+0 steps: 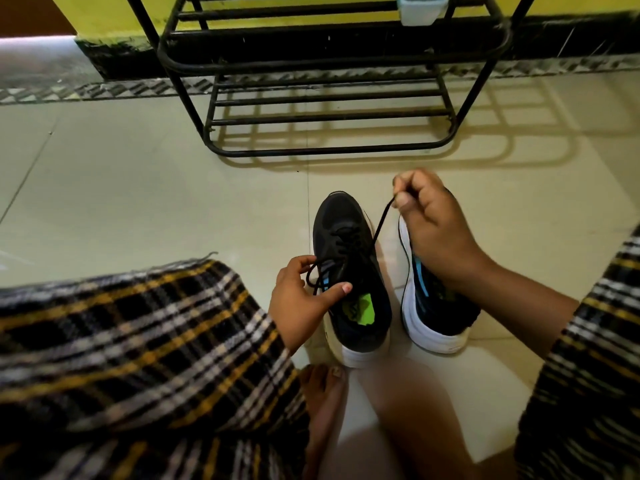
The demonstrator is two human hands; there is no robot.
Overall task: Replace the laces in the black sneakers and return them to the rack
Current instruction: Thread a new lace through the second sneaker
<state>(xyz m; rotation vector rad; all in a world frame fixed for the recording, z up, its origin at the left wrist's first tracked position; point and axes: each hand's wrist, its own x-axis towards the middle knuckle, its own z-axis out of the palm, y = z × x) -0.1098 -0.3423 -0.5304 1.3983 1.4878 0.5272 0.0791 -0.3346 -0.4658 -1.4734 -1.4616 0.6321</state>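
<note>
Plaid cloth [138, 358] over the person's knees and a bare foot [323, 403] fill the bottom of the view, and just past them the two black sneakers stand side by side on the pale tiled floor [138, 188], heels toward the person. On the left sneaker [349, 271] the left hand [304, 296] rests at the collar, thumb laid across the opening and fingers curled round a loop of the black lace [375, 230], probably to hold the shoe down and keep the slack in check. That lace runs up and away to the right hand [436, 230], which pinches its end between thumb and forefinger above the toe end of the right sneaker [433, 317]; the lace looks taut, so I judge this to be a pull through an eyelet, though I cannot tell whether it is being threaded in or drawn out. The right sneaker sits beneath the right wrist, showing a white sole and blue trim; its lacing is hidden by the hand. Inside the left sneaker a bright green insole patch [363, 308] carries a dark mark too blurred to read, and no brand name is legible anywhere. Beyond both hands stands the black metal rack [332, 98], its visible shelves bare, with a small white container [420, 8] hanging on its upper rail, against a yellow wall [104, 15].
</note>
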